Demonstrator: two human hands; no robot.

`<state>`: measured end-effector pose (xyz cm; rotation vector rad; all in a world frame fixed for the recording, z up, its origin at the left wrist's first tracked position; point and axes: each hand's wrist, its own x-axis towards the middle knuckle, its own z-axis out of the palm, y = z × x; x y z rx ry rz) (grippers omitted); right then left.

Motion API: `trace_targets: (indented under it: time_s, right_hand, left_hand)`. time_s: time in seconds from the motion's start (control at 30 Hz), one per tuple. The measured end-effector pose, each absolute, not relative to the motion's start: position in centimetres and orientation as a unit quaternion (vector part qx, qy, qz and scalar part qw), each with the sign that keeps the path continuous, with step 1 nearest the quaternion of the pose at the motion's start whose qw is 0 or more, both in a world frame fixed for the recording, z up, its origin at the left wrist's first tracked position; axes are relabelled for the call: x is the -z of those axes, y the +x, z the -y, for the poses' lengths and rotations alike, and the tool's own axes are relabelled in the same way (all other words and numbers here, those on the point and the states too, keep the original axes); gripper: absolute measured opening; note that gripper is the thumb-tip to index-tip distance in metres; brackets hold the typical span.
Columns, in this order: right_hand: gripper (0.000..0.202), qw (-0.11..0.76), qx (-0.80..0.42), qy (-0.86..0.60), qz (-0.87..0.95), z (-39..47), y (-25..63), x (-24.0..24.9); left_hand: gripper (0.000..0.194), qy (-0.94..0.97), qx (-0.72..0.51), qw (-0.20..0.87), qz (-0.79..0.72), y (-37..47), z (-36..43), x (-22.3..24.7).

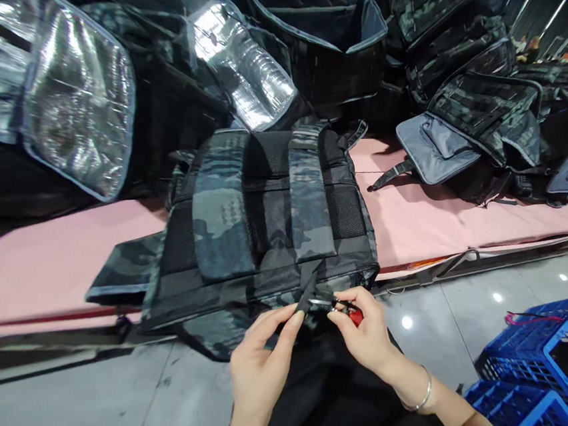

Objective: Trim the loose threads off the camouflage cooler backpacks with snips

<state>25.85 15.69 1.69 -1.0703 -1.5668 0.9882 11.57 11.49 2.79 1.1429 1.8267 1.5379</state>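
A camouflage backpack [274, 205] lies on the pink-covered table with its two padded shoulder straps facing up. At its near edge, my left hand [267, 345] pinches a black webbing strap [308, 288] between thumb and fingers. My right hand [365, 331] is closed around small thread snips [319, 302] with a metal blade and a red part by the palm. The blade points left and meets the strap just above my left fingertips; whether it cuts into the webbing I cannot tell.
Bags with silver lining [77, 92] are piled at the left and behind. An open grey-lined backpack [438, 151] lies farther right on the pink table cover [414, 219]. Blue plastic crates [516, 352] stand on the tiled floor at the right, holding dark items.
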Motion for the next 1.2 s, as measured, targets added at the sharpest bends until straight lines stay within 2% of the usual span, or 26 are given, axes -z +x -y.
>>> trace_targets:
  time_s: [0.13,0.2,0.3,0.43,0.53,0.63,0.73,0.8,0.87,0.97,1.07,1.2]
  right_hand:
    - [0.008,0.475,-0.381,-0.417,0.674,-15.9,26.0,-2.0]
    - [0.008,0.471,-0.417,-0.423,0.652,-16.1,26.1,-2.1]
    - [0.016,0.444,-0.511,-0.414,0.608,-16.4,25.9,-2.2]
    - [0.025,0.398,-0.557,-0.431,0.588,-16.8,24.8,-2.3]
    - [0.026,0.368,-0.557,-0.440,0.601,-17.4,23.7,-2.2]
    - [0.035,0.365,-0.600,-0.411,0.582,-17.8,22.6,-2.2]
    - [0.035,0.360,-0.734,-0.345,0.461,-18.0,21.8,-2.2]
    - [0.037,0.344,-0.806,-0.302,0.376,-18.0,21.6,-2.1]
    - [0.038,0.334,-0.828,-0.288,0.346,-18.0,21.7,-1.9]
    - [0.031,0.367,-0.765,-0.319,0.423,-17.7,22.3,-1.7]
    - [0.023,0.416,-0.614,-0.372,0.558,-17.0,23.8,-2.1]
    - [0.016,0.395,-0.454,-0.416,0.682,-16.1,25.8,-3.3]
  left_hand:
    - [0.026,0.449,-0.530,0.217,-0.686,11.1,-11.3,-2.5]
    - [0.027,0.470,-0.499,0.176,-0.706,11.0,-11.1,-2.4]
    - [0.025,0.521,-0.463,0.055,-0.715,11.1,-11.0,-2.5]
    - [0.004,0.604,-0.437,-0.153,-0.648,11.7,-11.3,-2.7]
    - [0.014,0.626,-0.425,-0.236,-0.610,12.0,-11.6,-2.8]
    - [0.014,0.637,-0.421,-0.241,-0.599,12.0,-11.4,-2.4]
    - [0.009,0.616,-0.464,-0.155,-0.617,11.8,-11.0,-1.7]
    - [0.018,0.589,-0.477,-0.084,-0.647,11.6,-10.8,-1.2]
    - [0.024,0.582,-0.461,-0.048,-0.668,11.4,-10.8,-0.8]
    - [0.019,0.576,-0.459,-0.053,-0.674,11.0,-11.2,-0.5]
    - [0.013,0.554,-0.486,-0.080,-0.671,10.9,-11.6,-0.4]
    - [0.012,0.568,-0.485,-0.125,-0.653,10.9,-11.9,-0.2]
